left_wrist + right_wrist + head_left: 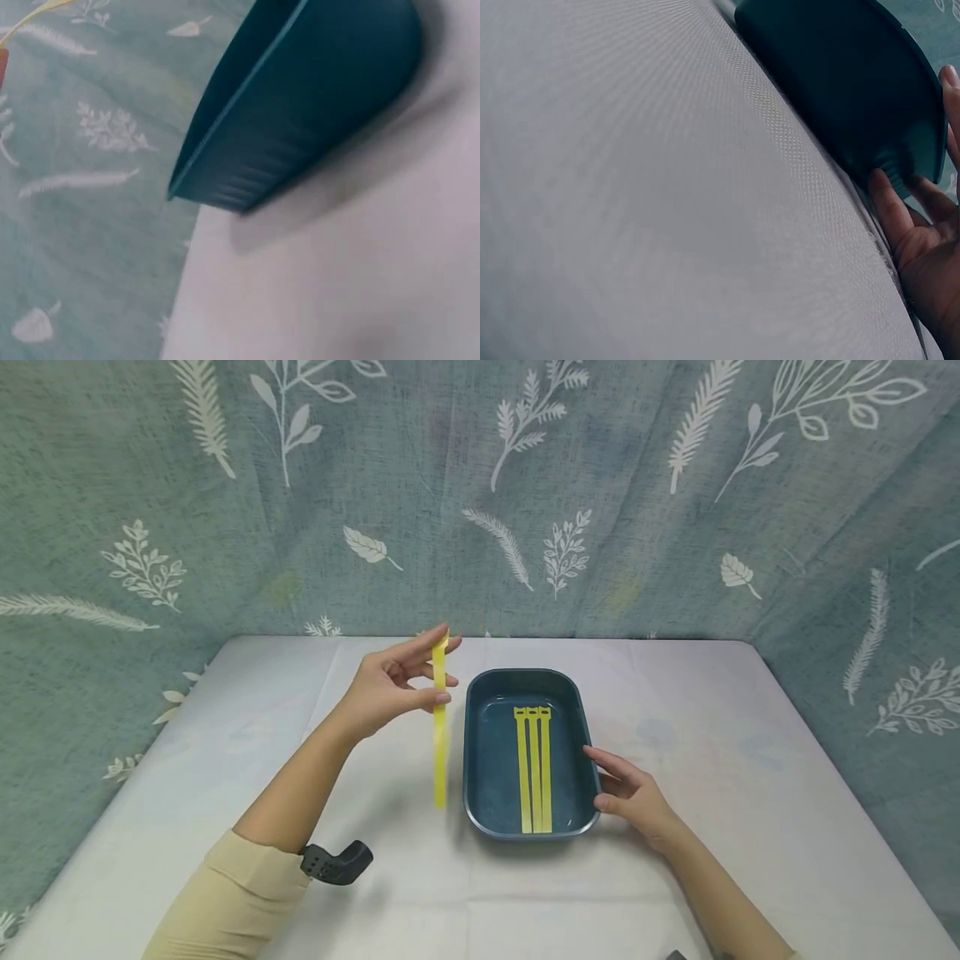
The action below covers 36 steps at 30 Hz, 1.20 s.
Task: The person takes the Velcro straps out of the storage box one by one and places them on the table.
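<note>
My left hand (386, 681) is raised to the left of a dark teal tray (487, 810) and pinches a yellow hook-and-loop cable tie (440, 752) that hangs straight down. Three more yellow cable ties (534, 768) lie side by side inside the tray, slotted heads at the far end. At the tray's right side, my right hand (633, 797) touches the rim and outer wall with its fingers extended. The right wrist view shows those fingertips (881, 184) against the tray's outer wall (840, 82). Most of the left hand is outside the left wrist view.
A white cloth (360, 902) covers the table under the tray. Behind the table hangs a green leaf-patterned curtain (420, 485), which continues along both sides. A black wrist device (337, 864) sticks out from the left forearm.
</note>
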Tool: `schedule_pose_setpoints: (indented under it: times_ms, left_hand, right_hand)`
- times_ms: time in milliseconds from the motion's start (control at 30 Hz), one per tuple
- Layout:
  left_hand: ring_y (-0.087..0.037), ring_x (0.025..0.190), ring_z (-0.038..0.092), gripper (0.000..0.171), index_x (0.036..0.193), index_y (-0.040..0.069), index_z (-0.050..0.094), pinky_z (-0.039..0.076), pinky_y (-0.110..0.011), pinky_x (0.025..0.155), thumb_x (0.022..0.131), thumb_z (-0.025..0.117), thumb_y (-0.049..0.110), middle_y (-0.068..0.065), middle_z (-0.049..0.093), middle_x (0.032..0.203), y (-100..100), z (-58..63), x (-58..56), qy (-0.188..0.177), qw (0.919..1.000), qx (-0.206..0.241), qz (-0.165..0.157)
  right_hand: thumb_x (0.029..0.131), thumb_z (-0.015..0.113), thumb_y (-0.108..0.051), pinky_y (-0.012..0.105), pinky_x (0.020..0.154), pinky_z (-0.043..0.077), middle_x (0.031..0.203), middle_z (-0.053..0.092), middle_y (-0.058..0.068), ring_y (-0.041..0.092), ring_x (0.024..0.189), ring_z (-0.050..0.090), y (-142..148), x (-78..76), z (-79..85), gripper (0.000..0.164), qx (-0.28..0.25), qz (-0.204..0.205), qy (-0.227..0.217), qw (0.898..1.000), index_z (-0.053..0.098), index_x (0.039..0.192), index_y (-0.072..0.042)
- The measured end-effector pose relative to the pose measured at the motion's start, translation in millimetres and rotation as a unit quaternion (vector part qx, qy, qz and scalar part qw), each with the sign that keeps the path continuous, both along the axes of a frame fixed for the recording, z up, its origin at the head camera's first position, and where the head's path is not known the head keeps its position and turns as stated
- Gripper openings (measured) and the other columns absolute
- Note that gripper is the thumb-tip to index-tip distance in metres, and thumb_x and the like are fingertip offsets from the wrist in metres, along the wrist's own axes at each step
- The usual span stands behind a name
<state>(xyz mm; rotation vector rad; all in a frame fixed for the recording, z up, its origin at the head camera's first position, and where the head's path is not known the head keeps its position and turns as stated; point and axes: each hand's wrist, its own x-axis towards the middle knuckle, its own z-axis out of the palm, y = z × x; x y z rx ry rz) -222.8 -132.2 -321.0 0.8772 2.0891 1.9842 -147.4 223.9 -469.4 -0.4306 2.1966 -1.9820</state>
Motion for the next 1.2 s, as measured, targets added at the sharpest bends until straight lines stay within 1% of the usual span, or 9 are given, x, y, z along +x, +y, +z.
schedule_pose_setpoints:
  times_ms: [167,333,433,567,667,833,933,1100,1200]
  left_hand:
    - [-0.012,0.092,0.068,0.078,0.144,0.013,0.041,0.057,-0.030,0.066,0.075,0.075,-0.005,-0.007,0.051,0.139,-12.5,-19.5,6.7,-0.025,0.9993,-0.021,0.021]
    - [-0.012,0.093,0.068,0.079,0.144,0.013,0.040,0.057,-0.032,0.068,0.075,0.075,-0.005,-0.010,0.049,0.140,-20.8,-39.6,10.9,-0.059,0.9972,-0.025,0.038]
    - [-0.012,0.093,0.068,0.079,0.145,0.014,0.040,0.057,-0.032,0.068,0.076,0.075,-0.003,-0.009,0.049,0.140,-25.1,-51.2,11.7,-0.074,0.9956,-0.033,0.047]
    - [-0.012,0.094,0.067,0.076,0.144,0.017,0.041,0.057,-0.032,0.068,0.078,0.074,0.000,-0.005,0.051,0.139,-29.1,-66.9,10.7,-0.078,0.9947,-0.042,0.053]
    - [-0.013,0.094,0.067,0.075,0.144,0.017,0.042,0.057,-0.031,0.067,0.079,0.075,0.002,-0.006,0.050,0.139,-30.3,-79.4,7.9,-0.074,0.9948,-0.046,0.052]
    - [-0.012,0.094,0.067,0.074,0.144,0.014,0.041,0.057,-0.030,0.067,0.079,0.074,0.002,-0.017,0.045,0.141,-31.0,-100.3,-2.7,-0.064,0.9952,-0.055,0.048]
    - [-0.011,0.094,0.068,0.074,0.144,0.011,0.041,0.056,-0.027,0.071,0.079,0.073,-0.002,-0.021,0.044,0.140,-31.4,-110.5,-10.2,-0.069,0.9949,-0.055,0.049]
    - [-0.006,0.094,0.067,0.076,0.143,0.000,0.037,0.054,-0.023,0.077,0.076,0.072,-0.009,-0.024,0.044,0.139,-32.6,-123.9,-19.0,-0.068,0.9952,-0.059,0.040]
    - [-0.010,0.097,0.067,0.078,0.143,-0.004,0.035,0.054,-0.022,0.077,0.075,0.072,-0.011,-0.025,0.043,0.139,-32.6,-130.6,-22.7,-0.065,0.9956,-0.061,0.030]
  right_hand:
    - [0.083,0.069,-0.004,0.019,0.094,0.043,0.148,0.034,0.021,0.046,0.127,0.042,0.4,-0.6,0.5,0.063,0.002,-0.001,0.000,1.000,0.043,0.140,-0.003]
    - [0.084,0.068,-0.004,0.019,0.094,0.043,0.148,0.033,0.021,0.046,0.127,0.041,-0.3,-0.1,1.0,0.062,0.002,-0.001,-0.004,1.000,0.043,0.140,-0.003]
    - [0.084,0.068,-0.004,0.019,0.094,0.043,0.149,0.033,0.021,0.046,0.127,0.041,-0.9,-0.4,1.4,0.062,0.001,0.000,-0.005,1.000,0.043,0.140,-0.003]
    - [0.084,0.068,-0.005,0.019,0.094,0.043,0.148,0.034,0.021,0.046,0.127,0.042,-0.7,-0.8,1.4,0.062,0.001,0.000,-0.002,1.000,0.043,0.140,-0.003]
    - [0.084,0.068,-0.005,0.019,0.094,0.044,0.148,0.035,0.020,0.041,0.126,0.045,0.0,-0.7,0.6,0.062,0.002,-0.002,-0.002,1.000,0.043,0.140,-0.003]
    - [0.084,0.067,-0.004,0.021,0.093,0.045,0.148,0.035,0.020,0.033,0.122,0.052,1.5,-0.1,-1.1,0.061,0.005,-0.002,-0.002,1.000,0.043,0.140,-0.003]
    - [0.084,0.067,-0.004,0.021,0.092,0.046,0.148,0.034,0.021,0.038,0.122,0.050,1.8,0.4,-1.5,0.061,0.004,-0.002,-0.004,1.000,0.043,0.140,-0.003]
    - [0.085,0.067,-0.006,0.022,0.093,0.045,0.149,0.034,0.020,0.046,0.125,0.044,1.5,0.3,-1.4,0.061,0.007,-0.001,-0.008,1.000,0.043,0.141,-0.004]
    - [0.085,0.067,-0.006,0.022,0.094,0.045,0.149,0.034,0.019,0.046,0.126,0.044,1.5,-0.1,-0.9,0.061,0.010,-0.002,-0.007,1.000,0.043,0.141,-0.005]
